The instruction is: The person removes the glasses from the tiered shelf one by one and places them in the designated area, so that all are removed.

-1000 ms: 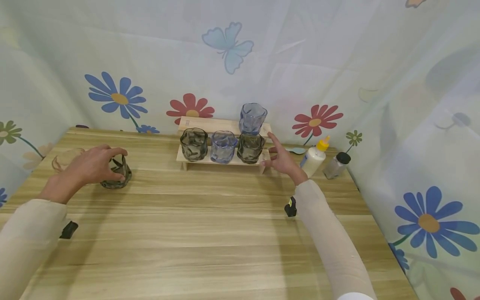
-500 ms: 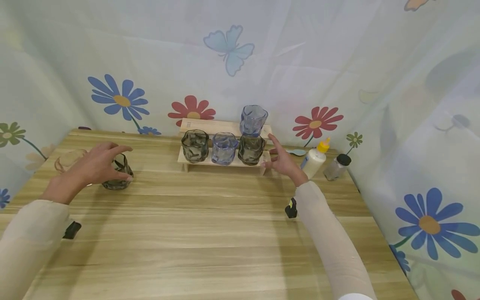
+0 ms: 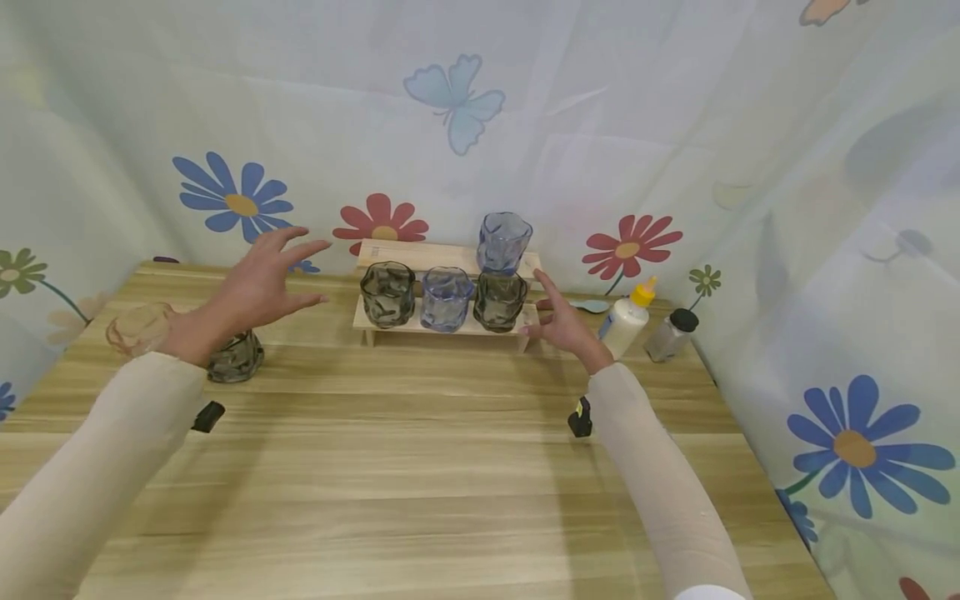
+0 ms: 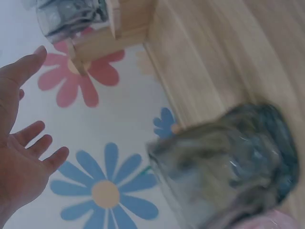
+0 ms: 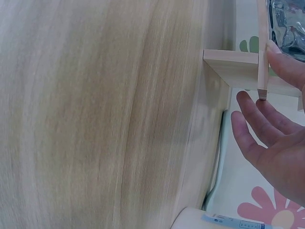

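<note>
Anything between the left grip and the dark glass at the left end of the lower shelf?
Nothing visible. The head view shows an open gap between the left grip and that shelf glass. The other dark glass, on the table, sits back near the wrist, off that line.

Flower-printed fabric walls [image 3: 645, 108], wood-grain table [image 3: 420, 467]

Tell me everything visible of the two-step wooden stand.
Pale, the two-step wooden stand rests upright on the tabletop before a floral backdrop. Side supports hold a low front step and a higher rear one. On the front step sit a smoky tumbler, a blue tumbler and another smoky tumbler; a second blue tumbler stands toward the rear step's right end. The right hand's thumb appears to touch the stand's right end.
</note>
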Motion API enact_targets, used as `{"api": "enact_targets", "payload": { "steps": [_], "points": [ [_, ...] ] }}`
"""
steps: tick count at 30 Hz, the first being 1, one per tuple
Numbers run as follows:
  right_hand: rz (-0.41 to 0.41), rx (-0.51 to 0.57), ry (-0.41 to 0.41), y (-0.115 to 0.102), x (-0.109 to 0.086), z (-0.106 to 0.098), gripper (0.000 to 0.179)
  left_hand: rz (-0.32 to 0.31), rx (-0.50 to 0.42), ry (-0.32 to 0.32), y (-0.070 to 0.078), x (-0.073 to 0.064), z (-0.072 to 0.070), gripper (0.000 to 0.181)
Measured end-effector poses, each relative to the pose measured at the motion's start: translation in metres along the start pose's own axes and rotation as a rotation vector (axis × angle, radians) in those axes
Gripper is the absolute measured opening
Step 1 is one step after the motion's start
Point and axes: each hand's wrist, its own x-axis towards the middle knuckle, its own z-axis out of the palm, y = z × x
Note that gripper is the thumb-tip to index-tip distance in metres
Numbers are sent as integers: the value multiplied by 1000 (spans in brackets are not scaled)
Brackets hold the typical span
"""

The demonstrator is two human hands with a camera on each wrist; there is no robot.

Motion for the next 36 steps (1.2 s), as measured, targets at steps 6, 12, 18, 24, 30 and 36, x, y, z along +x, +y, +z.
{"api": "enact_targets", "payload": {
  "steps": [6, 12, 18, 24, 30, 36],
  "points": [
    [-2, 1, 6, 0, 0, 0, 102, 31, -7, -32, 27, 33, 6, 76],
    [7, 7, 4, 1, 1, 2, 103, 62, -30, -87, 48, 63, 14, 73],
    [2, 12, 9, 1, 1, 2, 103, 127, -47, -104, 67, 88, 23, 71],
    [3, 25, 8, 1, 2, 2, 103, 152, -45, -147, 93, 107, 27, 71],
    [10, 34, -4, 4, 3, 2, 103, 146, -9, -191, 114, 126, 35, 71],
    [-6, 28, 3, 4, 2, 1, 103, 144, -11, -208, 130, 144, 44, 69]
  ]
}}
